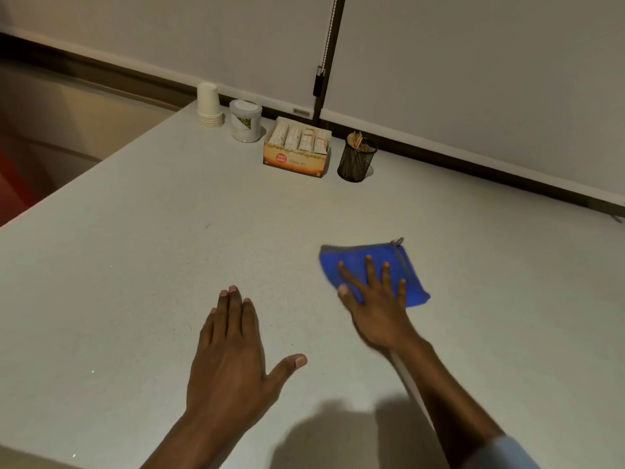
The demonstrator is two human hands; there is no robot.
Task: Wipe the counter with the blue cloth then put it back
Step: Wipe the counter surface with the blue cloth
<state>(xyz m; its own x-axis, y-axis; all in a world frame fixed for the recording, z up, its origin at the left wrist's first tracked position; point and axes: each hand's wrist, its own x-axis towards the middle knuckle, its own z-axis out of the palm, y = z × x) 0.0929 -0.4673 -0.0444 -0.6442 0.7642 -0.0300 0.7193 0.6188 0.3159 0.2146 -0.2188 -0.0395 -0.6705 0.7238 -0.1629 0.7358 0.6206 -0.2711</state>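
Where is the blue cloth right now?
In the head view, the blue cloth lies flat on the grey counter, right of centre, under the right hand, nearer than the black mesh cup.

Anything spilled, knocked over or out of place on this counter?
Nothing stands out. The paper cups, jar, tea box and mesh holder stand upright along the back; the right hand presses the blue cloth flat on the counter.
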